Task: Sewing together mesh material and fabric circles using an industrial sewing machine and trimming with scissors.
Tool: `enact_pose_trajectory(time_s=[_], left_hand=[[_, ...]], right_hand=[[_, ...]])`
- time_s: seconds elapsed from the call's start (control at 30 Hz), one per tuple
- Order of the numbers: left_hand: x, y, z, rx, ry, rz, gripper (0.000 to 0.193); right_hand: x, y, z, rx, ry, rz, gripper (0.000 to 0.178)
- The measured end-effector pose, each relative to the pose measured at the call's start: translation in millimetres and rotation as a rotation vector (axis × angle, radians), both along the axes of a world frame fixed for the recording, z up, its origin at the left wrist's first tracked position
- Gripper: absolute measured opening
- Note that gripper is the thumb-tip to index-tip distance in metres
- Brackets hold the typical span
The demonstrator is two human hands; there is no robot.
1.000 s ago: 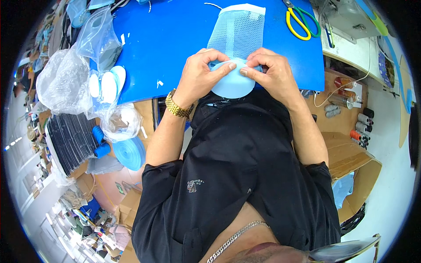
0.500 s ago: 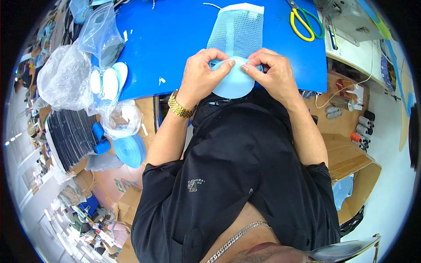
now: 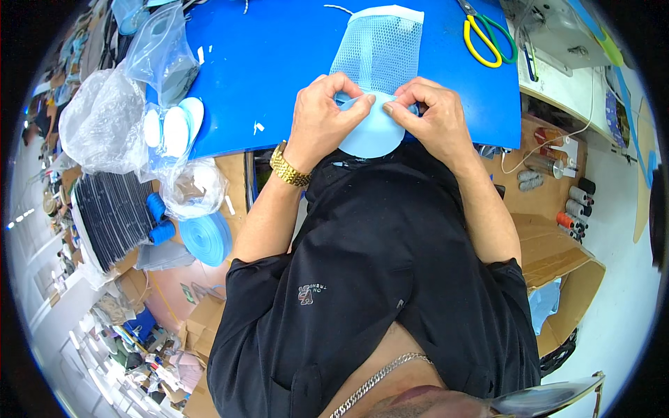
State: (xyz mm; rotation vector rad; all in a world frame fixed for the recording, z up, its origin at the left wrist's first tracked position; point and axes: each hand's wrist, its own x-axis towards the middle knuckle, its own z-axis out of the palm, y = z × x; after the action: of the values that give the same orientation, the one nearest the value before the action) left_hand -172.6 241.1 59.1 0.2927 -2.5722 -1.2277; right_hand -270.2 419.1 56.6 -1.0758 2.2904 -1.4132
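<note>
Both hands pinch a light blue cap piece at the near edge of the blue table [image 3: 265, 70]. Its smooth, rounded brim [image 3: 373, 136] hangs toward me, past the table edge. Beyond my fingers, the mesh part [image 3: 380, 52] lies flat on the table, with a white band along its far end. My left hand [image 3: 322, 115] grips the upper left of the brim between thumb and fingers. From the right side, my right hand [image 3: 433, 115] does the same, the two thumbs close together where brim and mesh meet. My curled fingers partly hide that join.
Scissors [image 3: 484, 42] with yellow and green handles lie at the far right. Clear plastic bags [image 3: 104, 122] and white oval pieces [image 3: 175, 132] crowd the left edge. A light blue tape roll [image 3: 205, 239] sits below them. To the right are thread spools [image 3: 577, 207] and a cardboard box [image 3: 557, 258].
Almost nothing differs. The mesh part has shifted very slightly to the right, while both hands keep their pinch on the cap piece.
</note>
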Motion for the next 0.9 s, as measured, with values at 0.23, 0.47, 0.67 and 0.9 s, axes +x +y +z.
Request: enact_pose_trajectory(time_s=[0.23,0.47,0.67,0.9], left_hand=[[-3,5,4,0.137,0.065,0.057,0.017],[-2,-2,4,0.136,-0.03,-0.054,0.02],[-1,-4,11,0.146,-0.095,-0.051,0.019],[-1,-3,17,0.062,-0.043,-0.122,0.017]], right_hand=[[0,0,-3,0.004,0.006,-0.001,0.02],[0,1,-8,-0.04,0.01,0.006,0.017],[-1,2,1,-0.019,-0.082,0.001,0.02],[-17,4,24,0.108,-0.012,0.259,0.025]])
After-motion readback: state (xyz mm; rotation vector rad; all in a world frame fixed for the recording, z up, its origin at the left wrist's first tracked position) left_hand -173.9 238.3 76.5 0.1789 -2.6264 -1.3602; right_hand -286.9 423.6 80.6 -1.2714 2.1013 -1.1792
